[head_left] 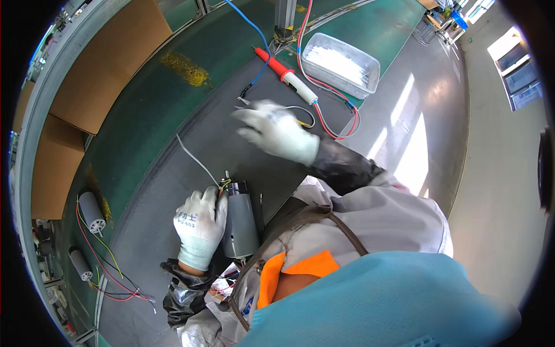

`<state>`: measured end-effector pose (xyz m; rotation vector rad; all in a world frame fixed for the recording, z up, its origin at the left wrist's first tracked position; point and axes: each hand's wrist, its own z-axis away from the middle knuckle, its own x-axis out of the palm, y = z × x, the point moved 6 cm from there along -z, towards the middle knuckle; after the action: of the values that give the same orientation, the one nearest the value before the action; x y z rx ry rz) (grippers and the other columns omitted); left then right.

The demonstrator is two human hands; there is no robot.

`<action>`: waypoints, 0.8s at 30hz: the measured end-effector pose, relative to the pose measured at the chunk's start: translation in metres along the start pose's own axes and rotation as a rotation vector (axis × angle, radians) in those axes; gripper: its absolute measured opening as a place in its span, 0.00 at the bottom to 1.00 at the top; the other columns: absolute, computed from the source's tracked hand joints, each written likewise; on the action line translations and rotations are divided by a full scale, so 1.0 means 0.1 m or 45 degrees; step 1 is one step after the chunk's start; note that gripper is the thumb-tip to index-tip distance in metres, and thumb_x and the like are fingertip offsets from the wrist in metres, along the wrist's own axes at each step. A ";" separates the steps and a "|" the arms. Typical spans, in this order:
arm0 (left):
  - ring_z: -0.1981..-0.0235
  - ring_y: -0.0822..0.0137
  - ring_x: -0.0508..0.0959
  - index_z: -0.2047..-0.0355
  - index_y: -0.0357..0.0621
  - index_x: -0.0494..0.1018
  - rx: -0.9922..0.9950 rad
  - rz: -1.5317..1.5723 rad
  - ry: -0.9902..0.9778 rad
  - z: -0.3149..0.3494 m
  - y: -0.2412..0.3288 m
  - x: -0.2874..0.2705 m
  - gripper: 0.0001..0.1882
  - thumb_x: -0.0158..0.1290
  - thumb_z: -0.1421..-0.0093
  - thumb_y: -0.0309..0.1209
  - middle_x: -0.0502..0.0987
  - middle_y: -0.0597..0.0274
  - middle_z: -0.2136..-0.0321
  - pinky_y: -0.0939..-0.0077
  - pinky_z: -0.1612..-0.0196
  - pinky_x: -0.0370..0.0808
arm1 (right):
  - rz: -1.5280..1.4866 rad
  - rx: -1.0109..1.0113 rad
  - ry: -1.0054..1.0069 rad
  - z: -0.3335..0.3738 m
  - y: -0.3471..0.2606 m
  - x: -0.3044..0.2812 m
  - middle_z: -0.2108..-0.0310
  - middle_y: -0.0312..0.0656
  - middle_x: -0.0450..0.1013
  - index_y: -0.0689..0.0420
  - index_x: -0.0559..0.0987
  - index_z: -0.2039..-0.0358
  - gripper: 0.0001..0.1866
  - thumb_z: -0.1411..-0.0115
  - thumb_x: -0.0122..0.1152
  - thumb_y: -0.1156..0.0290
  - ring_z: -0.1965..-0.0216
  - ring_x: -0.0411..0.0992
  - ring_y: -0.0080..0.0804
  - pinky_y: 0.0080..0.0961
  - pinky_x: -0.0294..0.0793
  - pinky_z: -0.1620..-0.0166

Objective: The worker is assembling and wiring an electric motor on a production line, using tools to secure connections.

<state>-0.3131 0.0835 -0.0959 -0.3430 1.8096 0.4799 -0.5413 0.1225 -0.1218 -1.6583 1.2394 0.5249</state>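
Observation:
My left hand (200, 224), in a white glove, grips a grey cylindrical motor (240, 224) lying on the dark mat (173, 191); a thin white wire (195, 158) runs away from the motor's top. Farther out over the mat, my right hand (276, 132), also gloved, is blurred, with its fingers spread. It hovers beside a small pair of tweezers or cutters (243, 103) and a wire loop (305, 114). A red-and-white probe (286, 76) lies just beyond it. Whether the right hand holds anything I cannot make out.
A clear plastic bin (341, 65) of white parts stands at the back right. Red and blue cables (324, 98) curl beside the probe. Two more grey motors (91, 211) with coloured leads lie on the green belt (139, 115) to the left. Cardboard sheets (98, 63) line the far left.

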 end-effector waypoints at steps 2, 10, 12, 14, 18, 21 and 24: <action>0.69 0.51 0.80 0.60 0.45 0.78 0.047 0.076 0.034 -0.06 -0.04 0.00 0.09 0.62 0.39 0.33 0.78 0.54 0.69 0.59 0.65 0.76 | 0.242 0.232 -0.191 0.30 0.23 0.05 0.48 0.51 0.72 0.56 0.75 0.45 0.25 0.44 0.67 0.65 0.46 0.71 0.52 0.47 0.73 0.44; 0.62 0.55 0.79 0.68 0.30 0.76 -0.101 0.695 0.061 -0.29 -0.21 0.02 0.07 0.61 0.40 0.22 0.78 0.49 0.62 0.67 0.56 0.76 | 0.252 -0.113 -0.147 0.74 0.03 0.19 0.44 0.48 0.70 0.56 0.76 0.44 0.27 0.46 0.64 0.71 0.38 0.66 0.52 0.52 0.65 0.35; 0.62 0.59 0.79 0.65 0.31 0.77 -0.183 0.847 0.000 -0.35 -0.27 0.24 0.06 0.61 0.39 0.23 0.78 0.50 0.62 0.69 0.55 0.75 | 0.308 0.038 0.052 0.70 0.22 0.03 0.45 0.48 0.71 0.55 0.76 0.43 0.27 0.45 0.65 0.69 0.38 0.66 0.52 0.50 0.65 0.35; 0.62 0.66 0.78 0.62 0.31 0.79 -0.162 0.777 0.065 -0.38 -0.20 0.25 0.07 0.59 0.37 0.24 0.79 0.54 0.62 0.73 0.54 0.75 | 0.319 0.136 0.021 0.78 0.39 0.12 0.45 0.48 0.71 0.55 0.76 0.43 0.26 0.44 0.66 0.67 0.39 0.67 0.53 0.49 0.68 0.37; 0.63 0.76 0.76 0.58 0.32 0.81 -0.526 1.321 -0.167 -0.30 -0.33 0.43 0.11 0.57 0.35 0.28 0.79 0.66 0.66 0.79 0.56 0.73 | 0.376 0.012 -0.182 1.04 0.24 0.10 0.44 0.49 0.71 0.55 0.74 0.40 0.27 0.42 0.62 0.71 0.39 0.69 0.53 0.46 0.73 0.40; 0.67 0.79 0.73 0.56 0.34 0.81 -0.720 1.572 -0.101 -0.21 -0.42 0.43 0.16 0.59 0.34 0.37 0.79 0.69 0.67 0.84 0.61 0.68 | 0.199 -0.002 -0.284 1.22 0.03 -0.04 0.43 0.51 0.71 0.56 0.72 0.39 0.29 0.43 0.61 0.74 0.39 0.70 0.49 0.44 0.73 0.40; 0.65 0.78 0.73 0.54 0.31 0.78 -0.859 1.767 -0.068 -0.17 -0.58 0.46 0.19 0.60 0.35 0.37 0.78 0.68 0.68 0.81 0.59 0.70 | 0.251 -0.019 -0.416 1.33 0.01 -0.11 0.44 0.50 0.71 0.55 0.72 0.39 0.29 0.43 0.61 0.74 0.41 0.70 0.49 0.42 0.74 0.42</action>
<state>-0.3134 0.0252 -0.1449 0.5641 1.5437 2.0314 -0.5201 0.2436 -0.1725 -1.4011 1.1602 0.8902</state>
